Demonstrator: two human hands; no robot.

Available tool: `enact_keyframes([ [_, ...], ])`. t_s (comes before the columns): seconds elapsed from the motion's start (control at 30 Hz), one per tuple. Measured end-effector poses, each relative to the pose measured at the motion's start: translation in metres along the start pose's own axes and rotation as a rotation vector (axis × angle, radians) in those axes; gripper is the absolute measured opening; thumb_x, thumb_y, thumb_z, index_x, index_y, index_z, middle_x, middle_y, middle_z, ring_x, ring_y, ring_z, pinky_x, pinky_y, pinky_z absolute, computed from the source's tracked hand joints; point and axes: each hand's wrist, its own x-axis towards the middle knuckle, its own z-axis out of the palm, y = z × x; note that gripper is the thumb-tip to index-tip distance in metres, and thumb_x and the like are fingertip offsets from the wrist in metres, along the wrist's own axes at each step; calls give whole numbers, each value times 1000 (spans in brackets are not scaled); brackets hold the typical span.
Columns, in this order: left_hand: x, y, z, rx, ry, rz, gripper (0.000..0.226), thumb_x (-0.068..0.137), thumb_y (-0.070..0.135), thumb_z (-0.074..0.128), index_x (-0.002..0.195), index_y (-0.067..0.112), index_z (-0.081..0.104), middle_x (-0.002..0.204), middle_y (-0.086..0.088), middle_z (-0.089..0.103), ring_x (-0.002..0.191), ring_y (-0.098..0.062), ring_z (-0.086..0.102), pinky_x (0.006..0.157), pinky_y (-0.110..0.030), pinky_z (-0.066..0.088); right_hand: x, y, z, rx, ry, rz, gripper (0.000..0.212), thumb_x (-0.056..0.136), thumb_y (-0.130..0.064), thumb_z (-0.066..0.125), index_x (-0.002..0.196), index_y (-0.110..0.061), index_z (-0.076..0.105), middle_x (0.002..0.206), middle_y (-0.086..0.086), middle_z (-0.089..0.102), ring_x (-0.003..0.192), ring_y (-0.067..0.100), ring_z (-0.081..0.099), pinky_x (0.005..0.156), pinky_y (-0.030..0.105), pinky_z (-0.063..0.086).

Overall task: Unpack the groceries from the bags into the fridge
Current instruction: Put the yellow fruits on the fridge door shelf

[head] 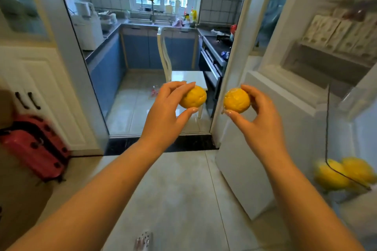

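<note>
Holding 2 round oranges (193,97), L hand (165,112), R hand (261,116).

Left hand (165,108): grips one fruit (193,97), left of the other grip.
Right hand (259,112): grips a second fruit (236,100), just beside the first, apart.
Chair (183,67): behind both grips, in the kitchen doorway.
Fridge door (255,138): right of the grips, below.
Fruit pair (344,173): far right, lower, in the fridge.
Suitcase (34,144): far left, on the floor.
</note>
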Motion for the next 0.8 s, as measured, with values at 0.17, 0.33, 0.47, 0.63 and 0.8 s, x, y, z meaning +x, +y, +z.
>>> enact_keyframes([
  [0.17, 85, -35, 62, -118, -82, 132, 55, 82, 19, 70, 133, 20, 48, 133, -6, 46, 117, -7, 38, 89, -1, 29, 56, 41, 5, -144, 129, 33, 56, 76, -29, 75, 119, -40, 40, 118, -17, 44, 107, -4, 39, 82, -2, 29],
  [0.33, 176, -51, 126, -252, -215, 375, 56, 79, 17, 72, 131, 17, 51, 128, -8, 48, 114, -3, 37, 89, -3, 30, 108, 72, -5, -317, 330, 137, 56, 76, -30, 75, 119, -39, 41, 122, -13, 48, 115, 8, 44, 93, 23, 36],
  [0.47, 222, -47, 178, -395, -317, 569, 54, 79, 21, 69, 129, 13, 52, 128, -4, 47, 116, 0, 35, 97, -3, 27, 122, 86, -22, -468, 468, 281, 57, 76, -33, 74, 122, -39, 41, 125, -17, 44, 115, -1, 38, 95, 15, 33],
  [0.63, 238, -23, 246, -604, -488, 668, 52, 80, 21, 67, 128, 11, 51, 132, -13, 43, 122, -7, 34, 103, -6, 24, 112, 96, -47, -647, 615, 442, 55, 76, -38, 71, 125, -33, 46, 126, -16, 46, 115, -3, 38, 90, 1, 27],
  [0.8, 253, 17, 310, -706, -545, 785, 54, 80, 27, 64, 130, 15, 48, 132, -11, 46, 119, -4, 35, 94, -14, 34, 112, 111, -72, -821, 738, 519, 55, 76, -34, 72, 125, -32, 47, 123, -14, 47, 111, -6, 34, 90, -5, 23],
])
